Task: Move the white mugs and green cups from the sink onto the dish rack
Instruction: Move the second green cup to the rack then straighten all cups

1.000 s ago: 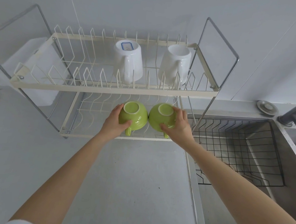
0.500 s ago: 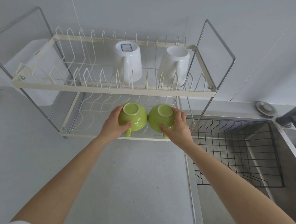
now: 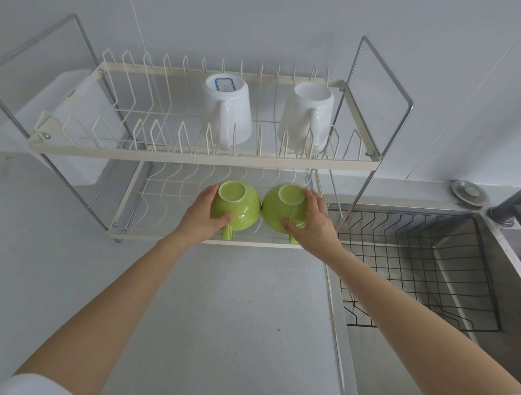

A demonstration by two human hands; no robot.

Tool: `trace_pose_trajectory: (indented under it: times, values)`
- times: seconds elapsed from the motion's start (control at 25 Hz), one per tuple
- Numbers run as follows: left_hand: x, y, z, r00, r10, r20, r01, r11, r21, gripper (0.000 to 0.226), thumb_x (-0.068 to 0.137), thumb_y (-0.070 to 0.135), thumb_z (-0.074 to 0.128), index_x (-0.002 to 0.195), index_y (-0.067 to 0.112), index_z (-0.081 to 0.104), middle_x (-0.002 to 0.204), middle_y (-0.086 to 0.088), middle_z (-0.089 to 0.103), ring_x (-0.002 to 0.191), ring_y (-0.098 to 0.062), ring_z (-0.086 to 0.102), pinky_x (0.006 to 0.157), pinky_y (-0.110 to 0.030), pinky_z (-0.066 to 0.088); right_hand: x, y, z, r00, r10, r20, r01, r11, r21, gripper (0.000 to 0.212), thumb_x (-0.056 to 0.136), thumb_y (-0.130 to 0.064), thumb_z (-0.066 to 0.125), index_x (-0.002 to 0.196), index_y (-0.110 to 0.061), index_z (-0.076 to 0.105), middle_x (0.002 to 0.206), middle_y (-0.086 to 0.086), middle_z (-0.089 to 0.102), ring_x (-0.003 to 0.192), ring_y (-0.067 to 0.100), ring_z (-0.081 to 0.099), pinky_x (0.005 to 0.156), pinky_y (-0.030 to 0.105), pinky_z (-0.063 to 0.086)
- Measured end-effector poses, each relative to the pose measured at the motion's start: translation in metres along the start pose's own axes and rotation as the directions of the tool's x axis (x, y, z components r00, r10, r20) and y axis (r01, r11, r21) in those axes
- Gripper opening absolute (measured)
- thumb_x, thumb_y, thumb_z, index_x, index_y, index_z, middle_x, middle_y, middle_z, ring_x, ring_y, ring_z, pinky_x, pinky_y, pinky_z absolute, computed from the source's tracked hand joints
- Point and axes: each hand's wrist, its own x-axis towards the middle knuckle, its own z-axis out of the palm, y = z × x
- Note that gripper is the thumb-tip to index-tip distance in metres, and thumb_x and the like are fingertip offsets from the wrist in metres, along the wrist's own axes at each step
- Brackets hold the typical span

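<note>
Here both arms reach forward and slightly up from the near edge of the tabletop, forearms bare, white sleeves at the bottom corners of the view. The left hand cups the left side of the left green cup, thumb pressed on its near wall just above the handle, fingers wrapped round its far left side; its grip is closed on that cup. The right hand mirrors it on the right green cup, thumb on the near wall, fingers curled over the right side by the base ring; its grip is closed on that cup too. Both cups are upside down, pale base rings up, handles pointing toward the near rail of the lower shelf of the dish rack, and they touch side to side near the right end of that shelf. Whether they rest fully on the wires cannot be told.

On the upper shelf two white mugs stand upside down among the prongs: the left mug near the middle, with a blue-edged label on its base, and the right mug close to the right end. The sink lies off the right edge of the tabletop, with a black wire basket in it.
</note>
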Motion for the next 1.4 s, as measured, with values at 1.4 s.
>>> trace_pose_trajectory:
  times: [1.4]
  values:
    - [-0.137, 0.170, -0.080, 0.921, 0.327, -0.211, -0.144, 0.790, 0.595, 0.041, 0.088, 0.041, 0.046, 0.126, 0.027, 0.049, 0.129, -0.003, 0.059, 0.119, -0.028, 0.052, 0.095, -0.038, 0.041, -0.118, -0.086, -0.148, 0.836, -0.549, 0.004, 0.515, 0.781, -0.352, 0.060, 0.089, -0.035, 0.054, 0.143, -0.021, 0.030, 0.152, -0.001, 0.033, 0.141, 0.017, 0.029, 0.109, 0.043, 0.037]
